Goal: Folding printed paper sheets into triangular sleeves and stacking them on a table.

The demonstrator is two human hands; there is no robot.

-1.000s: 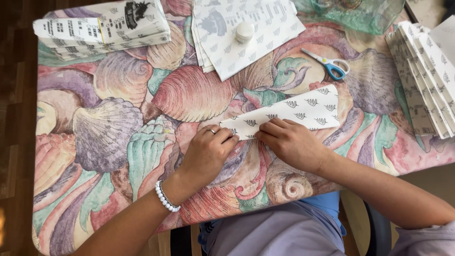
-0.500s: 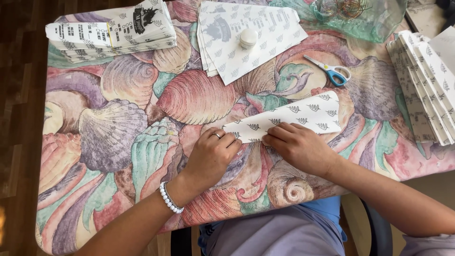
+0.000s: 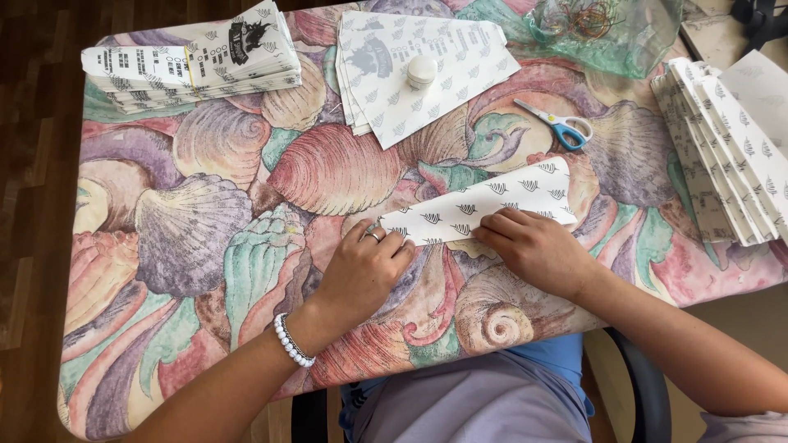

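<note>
- White paper sheet with small dark leaf prints, folded to a long tapered strip (image 3: 484,205), lies flat near the middle of the table with the seashell-pattern cloth (image 3: 189,238), its narrow end pointing toward the table's left edge, its wide end toward the scissors.
- Left hand (image 3: 361,275): fingertips pressed down on the narrow end; flat press, not a closed grasp. A ring and a white bead bracelet show.
- Right hand (image 3: 538,250): fingers laid flat along the near long edge of the strip, pinning it; nothing clenched.
- Risk (judgement): both holds are downward pressure only, so the paper may slide on the cloth if one hand lifts, and the crease would run crooked.
- Risk: uneven pressure at the narrow tip could crumple or tear it.
- Blue-handled scissors (image 3: 562,127) lie just beyond the wide end, blades shut; a sweep of the right arm could knock them.
- Containers: clear greenish plastic bag (image 3: 624,37) at the far right corner holds tangled thin strands, kind not discernible.
- Loose stacks, uncontained: printed folded pieces (image 3: 197,61) at far left corner; flat cut sheets (image 3: 427,74) at far edge, weighted by a small round white lid-like object (image 3: 422,70); fanned folded pieces (image 3: 726,148) at right edge, overhanging slightly and liable to slip.
</note>
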